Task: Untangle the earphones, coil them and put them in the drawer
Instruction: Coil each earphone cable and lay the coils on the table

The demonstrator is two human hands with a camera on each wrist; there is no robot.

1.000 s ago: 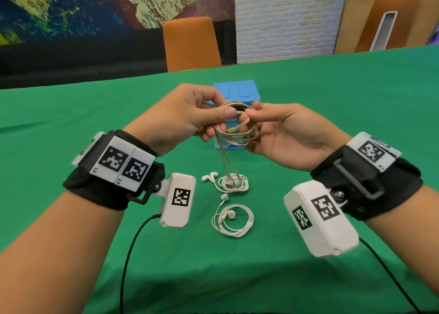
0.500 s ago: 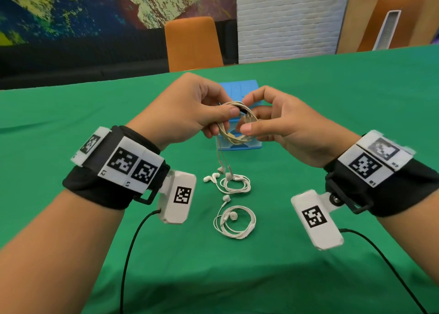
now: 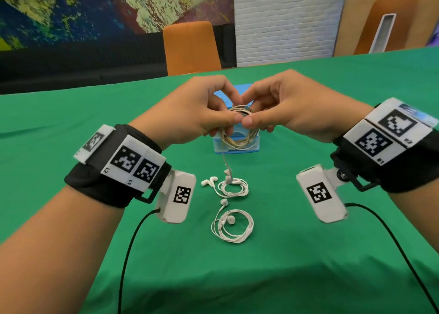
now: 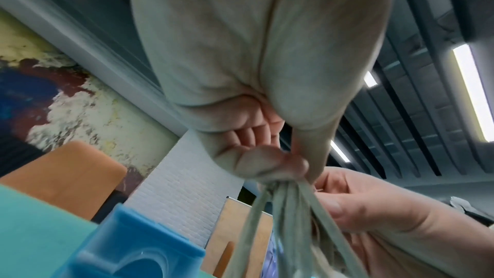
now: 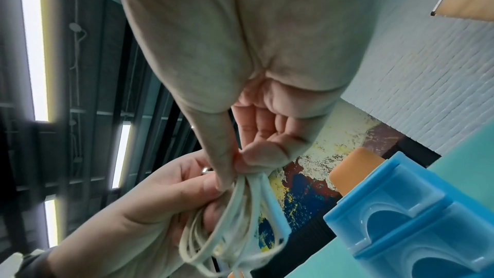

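Observation:
A beige coil of earphones (image 3: 238,138) hangs in the air between both hands, in front of the blue drawer box (image 3: 237,148). My left hand (image 3: 209,114) pinches the top of the coil with thumb and fingers, and my right hand (image 3: 268,109) pinches it right beside, thumbs almost touching. One strand with an earbud (image 3: 227,172) dangles from the coil toward the table. The left wrist view shows the bundled strands (image 4: 288,208) below my pinching fingers. In the right wrist view the loops (image 5: 240,208) hang under my fingertips, next to the drawer box (image 5: 417,225).
Two coiled white earphones lie on the green table (image 3: 308,254): one (image 3: 231,186) nearer the box, another (image 3: 234,226) closer to me. An orange chair (image 3: 191,47) stands beyond the far table edge. Black camera cables run off both wrists.
Both hands have rolled palms down and drawn together over the coil, thumbs now meeting at its top. The dangling strand has become shorter.

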